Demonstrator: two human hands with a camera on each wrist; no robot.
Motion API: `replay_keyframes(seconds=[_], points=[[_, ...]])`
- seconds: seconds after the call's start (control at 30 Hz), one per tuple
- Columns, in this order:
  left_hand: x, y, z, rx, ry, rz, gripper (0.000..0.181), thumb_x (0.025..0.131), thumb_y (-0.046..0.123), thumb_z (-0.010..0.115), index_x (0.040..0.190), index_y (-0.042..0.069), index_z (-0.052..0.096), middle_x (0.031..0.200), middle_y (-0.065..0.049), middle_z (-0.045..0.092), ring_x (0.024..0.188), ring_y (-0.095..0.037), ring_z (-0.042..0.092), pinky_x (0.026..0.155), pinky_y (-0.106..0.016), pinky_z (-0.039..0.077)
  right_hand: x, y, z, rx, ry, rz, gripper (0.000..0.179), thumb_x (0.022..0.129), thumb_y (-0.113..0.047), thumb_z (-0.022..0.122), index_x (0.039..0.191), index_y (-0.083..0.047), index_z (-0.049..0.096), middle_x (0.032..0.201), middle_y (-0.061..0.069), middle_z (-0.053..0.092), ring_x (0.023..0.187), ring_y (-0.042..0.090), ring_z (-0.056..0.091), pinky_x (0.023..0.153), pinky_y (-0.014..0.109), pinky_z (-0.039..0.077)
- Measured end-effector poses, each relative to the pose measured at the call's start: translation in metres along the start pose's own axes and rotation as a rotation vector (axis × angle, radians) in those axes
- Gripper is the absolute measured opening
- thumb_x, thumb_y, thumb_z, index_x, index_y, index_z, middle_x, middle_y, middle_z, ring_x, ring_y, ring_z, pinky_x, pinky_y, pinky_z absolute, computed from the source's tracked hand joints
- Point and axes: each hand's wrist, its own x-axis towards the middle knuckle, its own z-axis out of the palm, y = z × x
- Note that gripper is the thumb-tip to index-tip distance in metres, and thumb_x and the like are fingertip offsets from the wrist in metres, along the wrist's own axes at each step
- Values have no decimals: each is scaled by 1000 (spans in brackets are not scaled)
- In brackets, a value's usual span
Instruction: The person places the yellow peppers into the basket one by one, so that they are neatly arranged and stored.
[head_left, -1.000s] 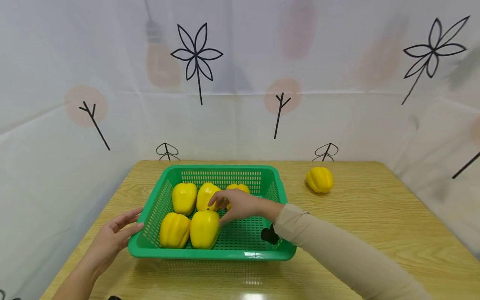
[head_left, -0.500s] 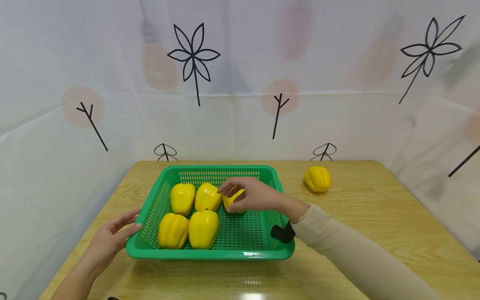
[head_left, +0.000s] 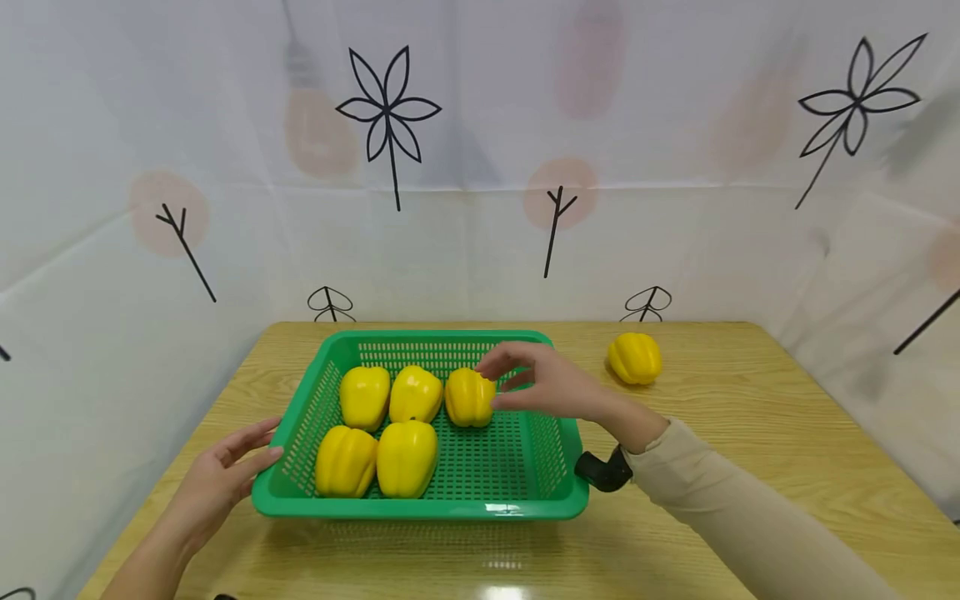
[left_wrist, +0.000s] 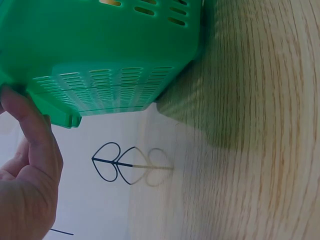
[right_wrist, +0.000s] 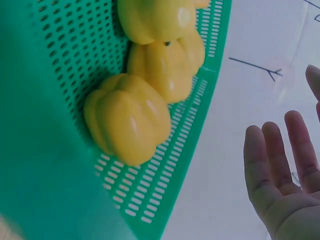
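Observation:
Several yellow bell peppers lie in a green slotted basket [head_left: 420,508]. A front pepper [head_left: 407,458] touches a neighbour [head_left: 347,461]. Along the back are a left pepper [head_left: 365,397], a middle one [head_left: 416,395] and a right one [head_left: 470,397], also seen in the right wrist view [right_wrist: 127,120]. My right hand [head_left: 547,382] hovers over the basket's right side, fingers loosely bent and holding nothing; the right wrist view shows its fingers [right_wrist: 302,147] apart from the peppers. My left hand [head_left: 217,479] touches the basket's left rim with thumb and fingertips; in the left wrist view, a finger [left_wrist: 30,120] meets the rim.
Another yellow bell pepper [head_left: 634,358] lies on the wooden table [head_left: 720,417], right of the basket. A pale cloth [head_left: 480,250] with drawn plants hangs behind and beside the table. A black strap piece [head_left: 603,469] sits at my right wrist.
My right hand has moved away from the front pepper, right and slightly back, uncovering the back right pepper. The left hand stays at the rim. The peppers keep their places.

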Motion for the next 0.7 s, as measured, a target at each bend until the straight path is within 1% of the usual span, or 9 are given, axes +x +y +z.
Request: replay_keyframes(seconds=[0.1,0.4,0.57,0.7], points=[[0,0,-1,-1,-3,0,53,93,25,59,141,12,41,135,-15,32,96,-8,58,79,-26,51,-7,1,-5,-12,29,12,34,82,-5,71,114,-4,59,116,10,57,105,23,55,84,35,50],[-1,0,-1,-9,-6,6,51,94,24,59,141,12,42,133,-15,33,95,-9,58,79,-26,51,-23,8,-20,-16,92,26,32,82,-6,72,111,-4,60,113,7,59,101,21,56,85,36,49],[-1,0,-1,-10,-5,10,52,94,23,59,141,11,42,134,-16,32,95,-9,59,79,-27,51,-31,14,-26,-7,129,22,31,81,-4,72,109,-4,60,110,7,59,99,21,56,85,37,49],[-2,0,0,-6,-9,18,53,94,23,58,142,10,40,136,-17,31,95,-9,59,79,-26,51,-38,18,-31,-10,152,43,30,81,-2,71,108,-4,60,109,8,59,99,24,56,84,36,50]])
